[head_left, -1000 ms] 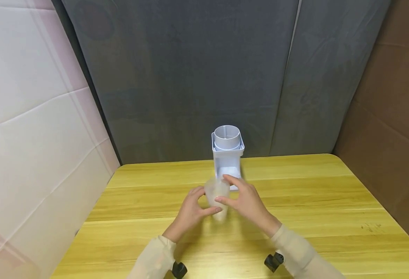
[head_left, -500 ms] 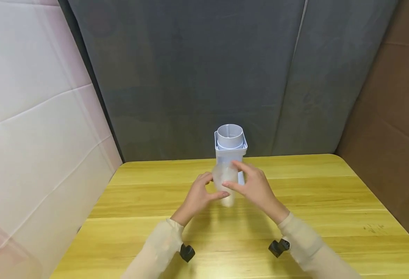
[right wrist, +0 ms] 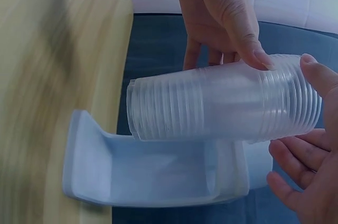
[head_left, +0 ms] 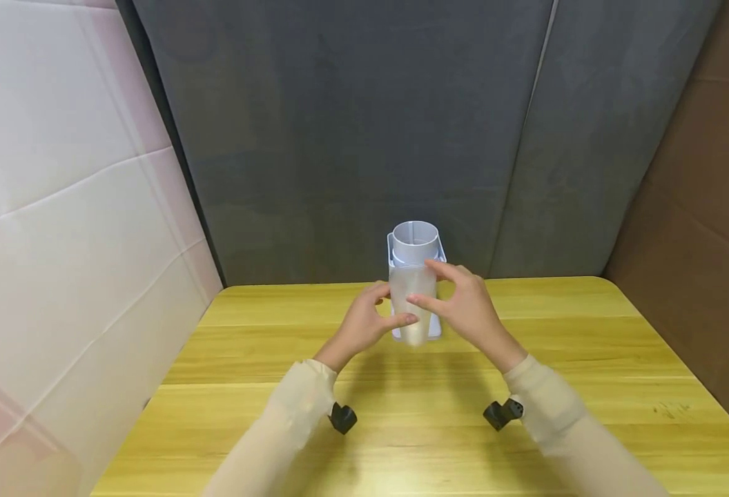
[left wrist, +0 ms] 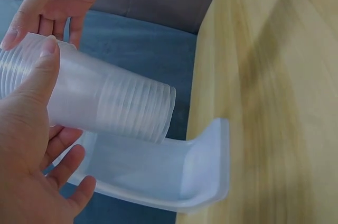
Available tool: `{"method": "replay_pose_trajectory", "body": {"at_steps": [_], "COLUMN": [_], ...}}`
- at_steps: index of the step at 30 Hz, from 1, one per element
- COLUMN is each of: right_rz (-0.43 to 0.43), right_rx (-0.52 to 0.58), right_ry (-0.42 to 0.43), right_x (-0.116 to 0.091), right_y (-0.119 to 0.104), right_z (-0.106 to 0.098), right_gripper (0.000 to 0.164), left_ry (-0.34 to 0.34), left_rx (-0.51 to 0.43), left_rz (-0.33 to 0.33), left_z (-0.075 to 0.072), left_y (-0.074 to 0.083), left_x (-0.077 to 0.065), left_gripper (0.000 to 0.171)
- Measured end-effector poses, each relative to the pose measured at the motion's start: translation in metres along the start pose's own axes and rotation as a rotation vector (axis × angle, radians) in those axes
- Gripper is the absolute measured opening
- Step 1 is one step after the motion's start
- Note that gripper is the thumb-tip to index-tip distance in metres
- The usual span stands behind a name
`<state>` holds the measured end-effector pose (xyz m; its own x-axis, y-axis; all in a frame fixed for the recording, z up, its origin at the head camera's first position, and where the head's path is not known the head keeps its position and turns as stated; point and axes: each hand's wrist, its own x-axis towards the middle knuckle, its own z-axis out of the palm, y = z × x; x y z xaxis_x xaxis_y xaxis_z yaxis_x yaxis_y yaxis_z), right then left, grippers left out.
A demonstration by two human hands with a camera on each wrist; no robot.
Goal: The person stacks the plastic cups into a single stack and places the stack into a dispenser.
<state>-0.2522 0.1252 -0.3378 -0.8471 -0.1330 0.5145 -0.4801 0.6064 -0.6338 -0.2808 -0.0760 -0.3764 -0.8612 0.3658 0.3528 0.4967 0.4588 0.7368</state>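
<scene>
A stack of clear plastic cups [head_left: 406, 279] is held upright between both hands, rims up and narrow bases pointing down. On its left side my left hand [head_left: 362, 323] grips the stack, its thumb across the front. My right hand [head_left: 469, 308] pinches the upper part from the right. Directly behind the cups stands a pale bluish-white cup dispenser [head_left: 415, 241] with a round tube on top. In the left wrist view the stack's bases [left wrist: 142, 102] hang above the dispenser's foot [left wrist: 207, 166]. The right wrist view shows the stack [right wrist: 232, 102] in front of the dispenser's open recess [right wrist: 158, 168].
The wooden table [head_left: 277, 428] reaches back to a dark grey curtain [head_left: 339, 138]. Pale fabric [head_left: 79, 207] hangs on the left, and a brown panel [head_left: 694, 207] on the right. A small black device [head_left: 342, 418] is strapped at each wrist.
Both hands have carried the cup stack forward and slightly right, up to the front of the dispenser. The stack now overlaps more of the dispenser in the head view. Both grips stay the same.
</scene>
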Motion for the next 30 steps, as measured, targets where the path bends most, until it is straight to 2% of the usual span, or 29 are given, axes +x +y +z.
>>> {"method": "replay_pose_trajectory", "body": {"at_steps": [14,30], "right_rz": [0.026,0.019], "right_rx": [0.039,0.065], "right_ry": [-0.022,-0.041], "right_x": [0.009,0.048], "right_y": [-0.003,-0.014], "right_z": [-0.009,-0.034], "right_gripper": [0.071,0.075], "left_ry": [0.001,-0.012], "left_rx": [0.015,0.120], "left_rz": [-0.014,0.021], "left_z": [-0.007,-0.030], "left_y": [0.009,0.032], "left_x": [0.011,0.047], "left_gripper": [0.050,0.041]}}
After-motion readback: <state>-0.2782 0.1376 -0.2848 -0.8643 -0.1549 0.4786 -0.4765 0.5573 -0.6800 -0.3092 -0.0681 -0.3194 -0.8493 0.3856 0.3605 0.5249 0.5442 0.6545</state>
